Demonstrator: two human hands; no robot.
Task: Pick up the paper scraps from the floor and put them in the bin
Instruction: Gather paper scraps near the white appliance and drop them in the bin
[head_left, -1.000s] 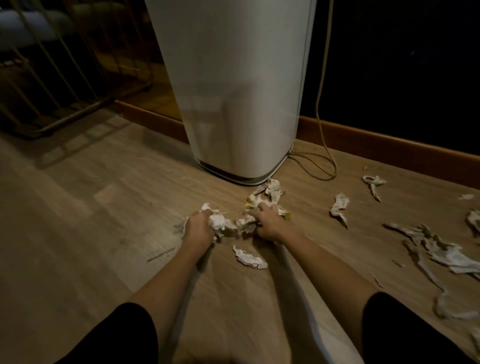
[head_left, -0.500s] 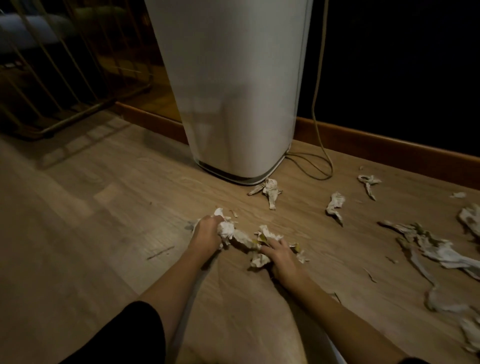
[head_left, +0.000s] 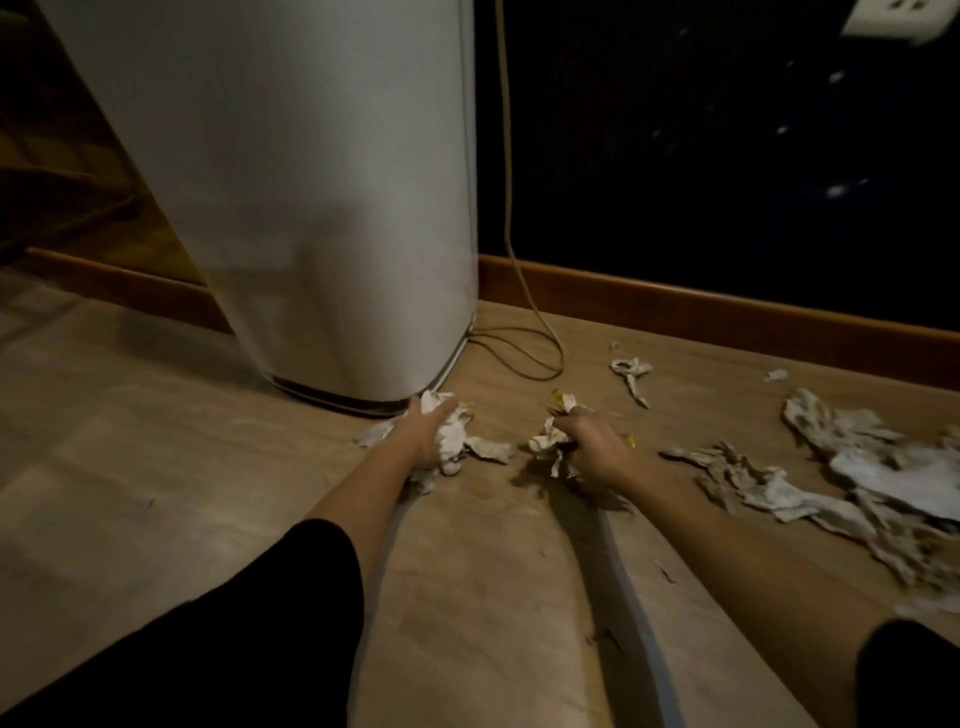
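My left hand (head_left: 423, 434) is closed around a wad of crumpled white paper scraps (head_left: 457, 441) on the wooden floor, right at the foot of a tall white container (head_left: 311, 208). My right hand (head_left: 592, 441) grips another bunch of paper scraps (head_left: 550, 447), with a bit of yellow sticking out at its top. A twisted scrap (head_left: 631, 371) lies further back to the right. A large heap of loose scraps (head_left: 857, 478) spreads over the floor at the right. The container's top is out of frame.
A thin cable (head_left: 519, 332) hangs down the dark wall and loops on the floor beside the container. A wooden skirting board (head_left: 701, 306) runs along the wall. A small scrap (head_left: 776, 374) lies near it. A white socket (head_left: 898, 21) shows at the top right.
Both hands have moved forward and apart, each with its wad of paper. The left now reaches the scrap at the container's foot, the right the scrap further right. The view has shifted right and closer.
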